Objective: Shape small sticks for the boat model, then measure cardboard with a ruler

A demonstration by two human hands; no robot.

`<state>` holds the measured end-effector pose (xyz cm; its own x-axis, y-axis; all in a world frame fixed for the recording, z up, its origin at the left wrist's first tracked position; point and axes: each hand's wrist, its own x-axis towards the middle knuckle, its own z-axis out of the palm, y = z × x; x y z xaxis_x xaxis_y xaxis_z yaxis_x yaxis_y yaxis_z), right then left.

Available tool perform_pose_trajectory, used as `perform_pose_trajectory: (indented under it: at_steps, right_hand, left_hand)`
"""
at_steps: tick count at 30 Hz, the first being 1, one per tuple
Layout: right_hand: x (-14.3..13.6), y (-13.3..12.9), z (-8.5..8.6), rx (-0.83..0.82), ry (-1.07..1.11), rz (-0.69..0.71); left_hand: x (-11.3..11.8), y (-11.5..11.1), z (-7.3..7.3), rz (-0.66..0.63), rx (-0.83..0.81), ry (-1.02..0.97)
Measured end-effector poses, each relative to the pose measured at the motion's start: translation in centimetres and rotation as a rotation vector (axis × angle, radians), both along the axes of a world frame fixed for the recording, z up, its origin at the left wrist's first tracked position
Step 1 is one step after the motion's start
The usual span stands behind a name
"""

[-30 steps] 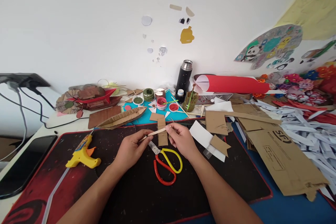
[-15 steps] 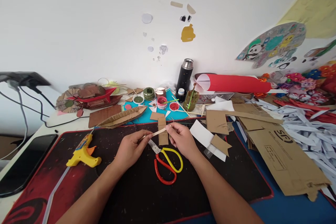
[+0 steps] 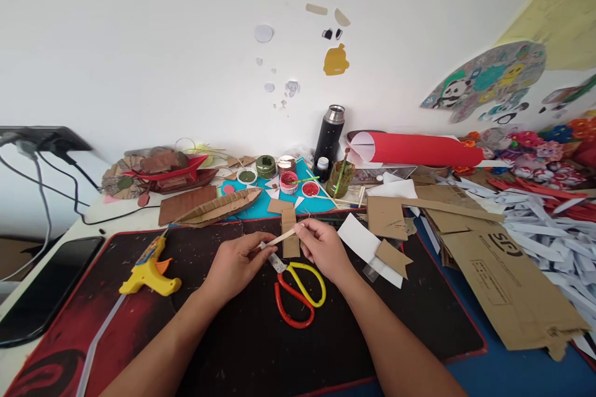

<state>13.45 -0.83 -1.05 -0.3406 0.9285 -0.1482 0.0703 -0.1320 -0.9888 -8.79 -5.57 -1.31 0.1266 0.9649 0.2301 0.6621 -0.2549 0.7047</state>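
Note:
A thin, pale cardboard strip (image 3: pixel 282 237) is stretched between my two hands above the dark mat. My left hand (image 3: pixel 239 260) pinches its left end between thumb and fingers. At the other end, my right hand (image 3: pixel 320 249) grips the strip with thumb and forefinger. Just below them lie scissors (image 3: pixel 298 298) with one red and one yellow handle; their blade tips are partly hidden by my left hand. Behind the strip a piece of corrugated cardboard (image 3: pixel 290 247) rests on the mat.
A yellow glue gun (image 3: pixel 151 273) lies left on the mat (image 3: pixel 251 347), near a phone (image 3: pixel 49 285). Behind are a cardboard boat shape (image 3: pixel 218 208), open paint pots (image 3: pixel 288 181) and a black flask (image 3: pixel 328 136). Cardboard sheets (image 3: pixel 507 285) and white paper strips (image 3: pixel 535 236) cover the right.
Both hands keep hold of the strip, almost in place. The left fingers have shifted slightly along it to the right. The whole view has moved a little.

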Motion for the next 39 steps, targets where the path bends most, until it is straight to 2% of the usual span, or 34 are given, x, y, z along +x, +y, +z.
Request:
perform_pose_trajectory:
  at_steps: [8,15,23,30,34,39]
  right_hand:
    - [-0.1,0.0,-0.3,0.017,-0.019,-0.001]
    - [-0.6,-0.1,-0.7,0.06,-0.082,0.0]
    - [0.7,-0.2,1.9,0.381,-0.429,0.097]
    - [4.1,2.1,3.0,0.461,-0.647,-0.044]
    - [5.0,3.2,4.3,0.521,-0.852,-0.011]
    - [4.6,4.2,5.2,0.521,-1.073,0.055]
  left_hand:
    - [-0.3,0.1,-0.4,0.019,0.024,-0.019]
    - [-1.1,0.5,-0.5,0.06,0.111,0.012]
    - [-1.3,0.5,0.0,0.103,0.115,-0.031]
    - [-1.0,0.2,0.7,0.21,0.067,-0.041]
    - [-0.7,0.0,1.3,0.262,0.033,-0.075]
    - [-0.8,0.0,1.4,0.294,-0.006,-0.079]
